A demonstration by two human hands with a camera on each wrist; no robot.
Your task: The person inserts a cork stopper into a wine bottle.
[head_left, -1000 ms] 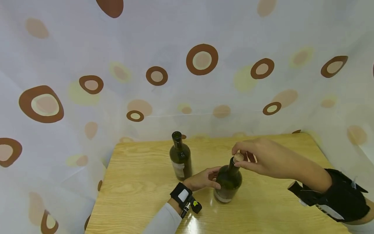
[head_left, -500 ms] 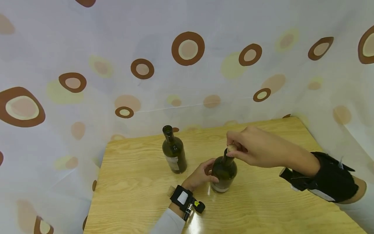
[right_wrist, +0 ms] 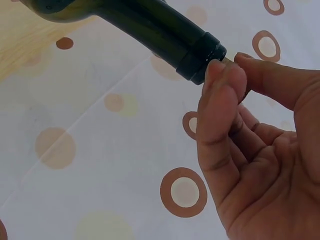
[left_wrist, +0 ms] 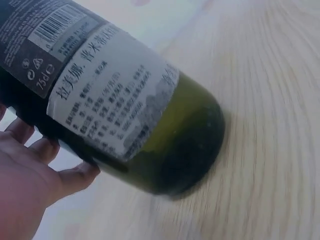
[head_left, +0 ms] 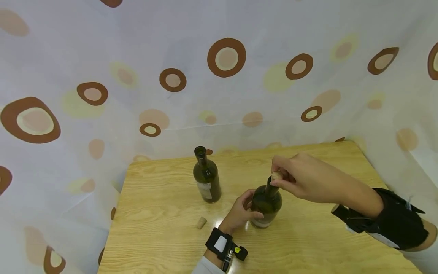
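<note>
A dark green wine bottle (head_left: pixel 267 205) stands on the table, and its back label shows large in the left wrist view. My left hand (head_left: pixel 240 213) holds its body from the left, with thumb and fingers curved around the side. At the bottle's mouth, my right hand (head_left: pixel 304 179) pinches a cork (head_left: pixel 277 176) between thumb and fingers. In the right wrist view the fingers mostly cover this cork (right_wrist: pixel 228 60), right at the rim of the neck; how deep it sits I cannot tell. A second cork (head_left: pixel 201 222) lies on the table, left of my left wrist.
Another dark green wine bottle (head_left: pixel 207 179) stands upright and uncorked, behind and left of the held one. The wooden table (head_left: pixel 154 198) meets a white curtain (head_left: pixel 191 110) with brown rings at its back and sides.
My head view has shifted. The loose cork, hidden behind my left wrist a second ago, now shows as that wrist sits farther right. Both hands stay on the same bottle and cork.
</note>
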